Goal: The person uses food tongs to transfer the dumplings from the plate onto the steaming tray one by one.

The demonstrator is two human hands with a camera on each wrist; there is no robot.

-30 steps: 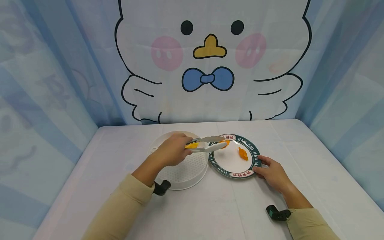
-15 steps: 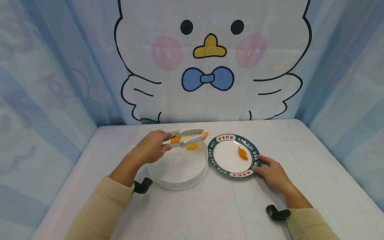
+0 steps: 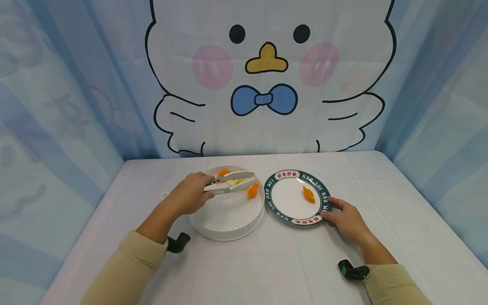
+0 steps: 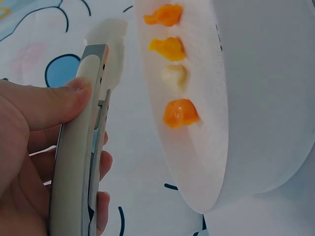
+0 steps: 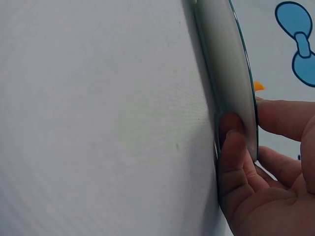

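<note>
My left hand (image 3: 190, 192) grips a pair of tongs (image 3: 241, 174) above a round white tray with small holes (image 3: 225, 214), like a steamer tray. On it, in the left wrist view, lie small dumpling-like pieces in a row: an orange piece (image 4: 180, 113), a pale piece (image 4: 175, 76), a yellow-orange piece (image 4: 168, 48) and another orange piece (image 4: 166, 15). The tongs' tips look apart, with nothing held. My right hand (image 3: 347, 218) pinches the rim of a green-bordered plate (image 3: 286, 203), thumb on one face, fingers underneath. One orange dumpling-like piece (image 3: 309, 195) lies on the plate.
Tray and plate stand side by side, nearly touching, on a white-covered table (image 3: 259, 271). A patterned curtain (image 3: 267, 131) rises behind the table's back edge, and blue cloth (image 3: 61, 140) hangs at both sides.
My left hand and the tongs moved left from the plate to over the tray. An orange piece carried in the tongs now lies on the tray. The right hand stayed at the plate.
</note>
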